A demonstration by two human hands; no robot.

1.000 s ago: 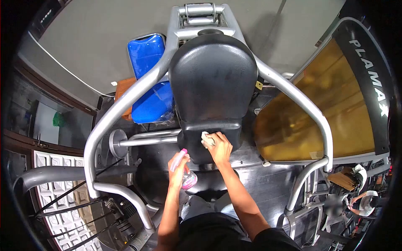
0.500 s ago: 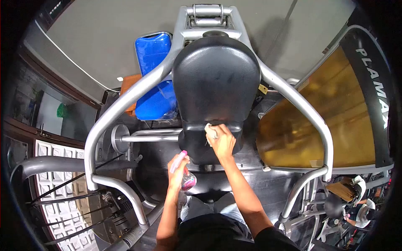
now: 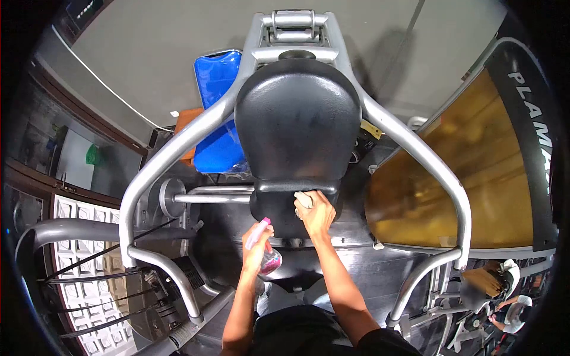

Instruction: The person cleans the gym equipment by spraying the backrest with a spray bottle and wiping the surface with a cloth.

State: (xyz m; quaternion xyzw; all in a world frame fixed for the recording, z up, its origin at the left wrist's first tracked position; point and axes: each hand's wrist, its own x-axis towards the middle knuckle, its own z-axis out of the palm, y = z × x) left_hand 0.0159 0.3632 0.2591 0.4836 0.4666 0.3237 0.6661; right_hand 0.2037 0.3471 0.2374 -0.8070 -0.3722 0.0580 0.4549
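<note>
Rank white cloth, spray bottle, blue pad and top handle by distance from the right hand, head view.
1. white cloth, gripped by the right hand.
2. spray bottle, lower left, in the left hand.
3. blue pad, upper left.
4. top handle, machine's top.

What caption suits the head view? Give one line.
Right hand presses a white cloth on the black seat pad of a gym machine; left hand holds a pink spray bottle.

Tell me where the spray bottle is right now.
Head view, low centre: the spray bottle is gripped in the left hand, just left of the right hand, which presses a white cloth to the black seat pad.
</note>
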